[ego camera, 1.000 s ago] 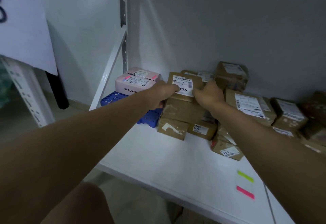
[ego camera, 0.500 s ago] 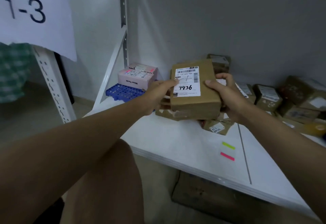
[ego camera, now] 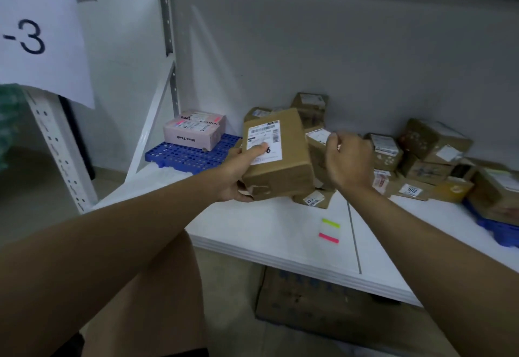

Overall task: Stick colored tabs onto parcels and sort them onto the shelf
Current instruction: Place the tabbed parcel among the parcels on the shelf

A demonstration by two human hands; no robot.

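1. Shelf: white board against a grey back wall, white slotted uprights at left; I count a heap of brown parcels at the back.
2. Writing: hanging sign reads "-3"; pink box on a blue grid reads "Mine Took".
3. Parcel: brown carton, white barcode label, held above the shelf.
4. Left hand: grips the parcel, thumb on its label.
5. Right hand: beside the parcel, fingers curled, holding nothing I can see.
6. Tabs: green and pink, lying on the shelf.
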